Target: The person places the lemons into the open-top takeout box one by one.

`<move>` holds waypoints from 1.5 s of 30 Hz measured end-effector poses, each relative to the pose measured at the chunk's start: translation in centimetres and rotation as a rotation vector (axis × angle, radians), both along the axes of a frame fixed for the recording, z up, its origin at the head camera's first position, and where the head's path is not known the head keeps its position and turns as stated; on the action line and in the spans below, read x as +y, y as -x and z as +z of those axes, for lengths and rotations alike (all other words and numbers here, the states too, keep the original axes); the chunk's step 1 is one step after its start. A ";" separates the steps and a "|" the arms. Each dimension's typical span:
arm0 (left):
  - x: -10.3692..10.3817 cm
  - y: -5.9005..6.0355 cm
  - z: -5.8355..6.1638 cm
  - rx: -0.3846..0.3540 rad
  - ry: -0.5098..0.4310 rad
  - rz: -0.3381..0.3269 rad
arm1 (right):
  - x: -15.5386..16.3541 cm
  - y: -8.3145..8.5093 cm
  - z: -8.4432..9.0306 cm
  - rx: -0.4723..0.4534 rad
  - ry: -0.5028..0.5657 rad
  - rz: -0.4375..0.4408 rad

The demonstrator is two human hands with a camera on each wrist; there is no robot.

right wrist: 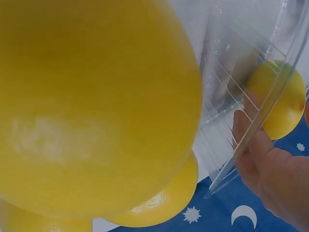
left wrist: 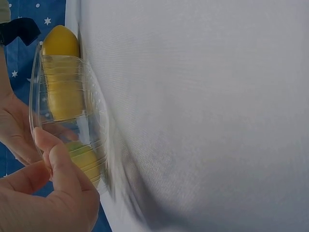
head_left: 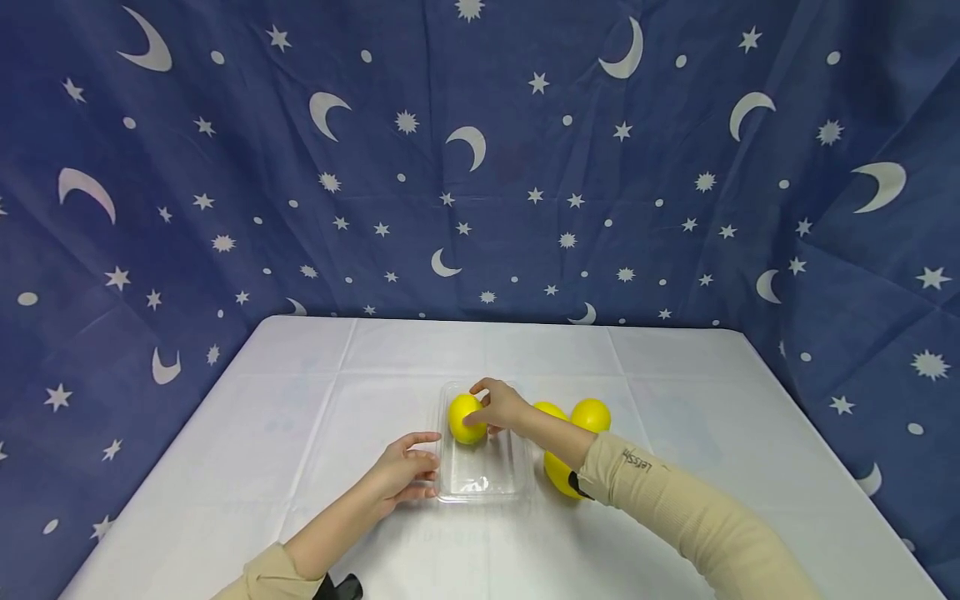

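A clear plastic container (head_left: 483, 487) stands open on the table. My left hand (head_left: 408, 471) is at its left wall, the fingers loosely extended with the tips right at the rim, as the left wrist view also shows. Inside the container's far part is a yellow lemon (head_left: 463, 414). My right hand (head_left: 501, 405) reaches over from the right and grips this lemon, thumb on the near side and fingers behind. Seen through the clear wall, the lemon (left wrist: 83, 159) has a greenish patch.
Right of the container, partly under my right forearm, lie more lemons: one at the back right (head_left: 591, 414), another (head_left: 550, 409) beside it and a nearer one (head_left: 558, 477). A white cloth (head_left: 360, 358) covers the table. Behind hangs a blue curtain (head_left: 510, 158) with moons and stars.
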State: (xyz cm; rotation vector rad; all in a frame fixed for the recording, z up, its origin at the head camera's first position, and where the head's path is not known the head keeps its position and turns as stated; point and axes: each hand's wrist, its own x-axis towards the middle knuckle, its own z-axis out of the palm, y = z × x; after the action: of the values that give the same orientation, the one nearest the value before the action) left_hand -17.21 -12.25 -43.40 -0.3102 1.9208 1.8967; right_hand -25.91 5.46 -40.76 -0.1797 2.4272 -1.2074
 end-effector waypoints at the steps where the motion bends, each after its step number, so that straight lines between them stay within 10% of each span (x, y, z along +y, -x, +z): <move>1: 0.0 0.0 0.0 0.002 -0.001 -0.003 | 0.0 0.0 0.0 0.002 0.008 -0.002; 24: 0.1 -0.1 0.0 0.002 0.000 0.004 | 2.0 -0.1 1.4 0.011 0.116 0.007; 45: -0.3 0.0 -0.3 -0.016 -0.100 -0.033 | 5.2 -0.8 1.6 0.135 0.196 0.197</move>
State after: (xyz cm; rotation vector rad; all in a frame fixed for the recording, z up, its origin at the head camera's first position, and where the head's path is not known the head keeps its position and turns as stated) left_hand -17.21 -12.51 -43.70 -0.2612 1.8031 1.9552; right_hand -25.10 10.63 -39.14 -0.5613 2.3337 -1.3789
